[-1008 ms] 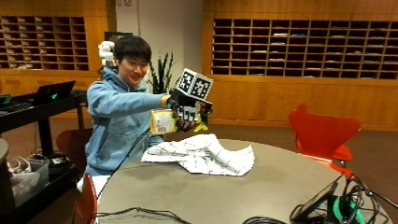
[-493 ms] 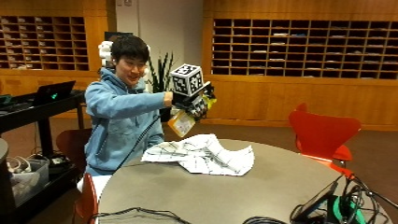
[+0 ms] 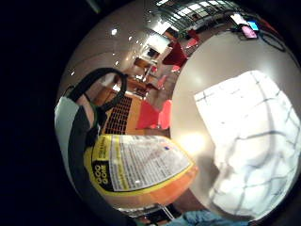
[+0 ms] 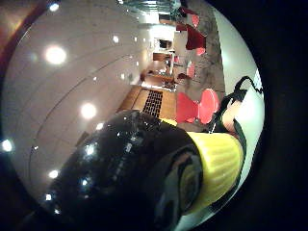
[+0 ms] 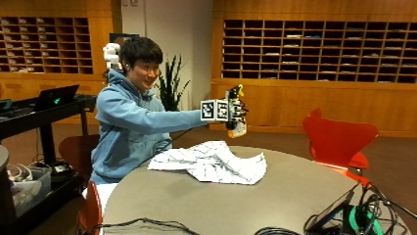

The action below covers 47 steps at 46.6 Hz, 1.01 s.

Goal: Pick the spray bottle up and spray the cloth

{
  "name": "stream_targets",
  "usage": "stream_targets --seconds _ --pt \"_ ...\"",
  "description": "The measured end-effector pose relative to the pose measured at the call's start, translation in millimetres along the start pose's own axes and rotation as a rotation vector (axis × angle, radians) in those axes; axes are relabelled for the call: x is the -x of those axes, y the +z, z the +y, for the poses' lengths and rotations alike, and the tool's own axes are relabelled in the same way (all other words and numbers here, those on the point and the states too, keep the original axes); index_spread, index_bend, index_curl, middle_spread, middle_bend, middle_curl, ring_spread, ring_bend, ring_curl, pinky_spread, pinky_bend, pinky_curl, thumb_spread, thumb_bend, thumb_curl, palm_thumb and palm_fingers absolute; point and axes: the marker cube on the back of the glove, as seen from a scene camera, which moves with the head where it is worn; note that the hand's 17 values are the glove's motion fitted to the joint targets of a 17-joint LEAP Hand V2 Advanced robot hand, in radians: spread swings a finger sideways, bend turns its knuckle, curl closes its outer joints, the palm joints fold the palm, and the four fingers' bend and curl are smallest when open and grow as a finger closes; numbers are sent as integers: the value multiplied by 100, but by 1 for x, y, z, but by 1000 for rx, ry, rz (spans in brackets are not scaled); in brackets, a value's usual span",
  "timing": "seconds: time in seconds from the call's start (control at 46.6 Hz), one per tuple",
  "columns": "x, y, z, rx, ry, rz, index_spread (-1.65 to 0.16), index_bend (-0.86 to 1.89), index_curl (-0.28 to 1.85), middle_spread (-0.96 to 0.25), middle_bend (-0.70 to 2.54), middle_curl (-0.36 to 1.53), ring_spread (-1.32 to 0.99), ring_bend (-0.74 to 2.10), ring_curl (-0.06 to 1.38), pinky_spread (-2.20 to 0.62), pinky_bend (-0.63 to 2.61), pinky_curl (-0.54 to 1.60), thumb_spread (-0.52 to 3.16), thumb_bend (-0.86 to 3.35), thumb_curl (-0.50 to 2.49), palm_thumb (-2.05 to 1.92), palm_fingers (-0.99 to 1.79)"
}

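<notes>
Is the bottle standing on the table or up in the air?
Up in the air: the gloved right hand holds the spray bottle above the cloth.

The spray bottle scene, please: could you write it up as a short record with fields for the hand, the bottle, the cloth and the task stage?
hand: the gloved right hand grips the spray bottle, arm stretched out above the table
bottle: held upright in the air, its yellow label close to the palm, its black and yellow spray head on top
cloth: the white checked cloth lies crumpled on the table, below the bottle and apart from it
stage: bottle picked up; no spray visible
</notes>
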Motion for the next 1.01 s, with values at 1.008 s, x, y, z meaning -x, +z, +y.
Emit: stream_targets --seconds 1.008 --pt "-98 88 8 155 -36 107 -23 13 44 -15 43 43 -18 46 42 -27 40 46 56 -7 67 79 100"
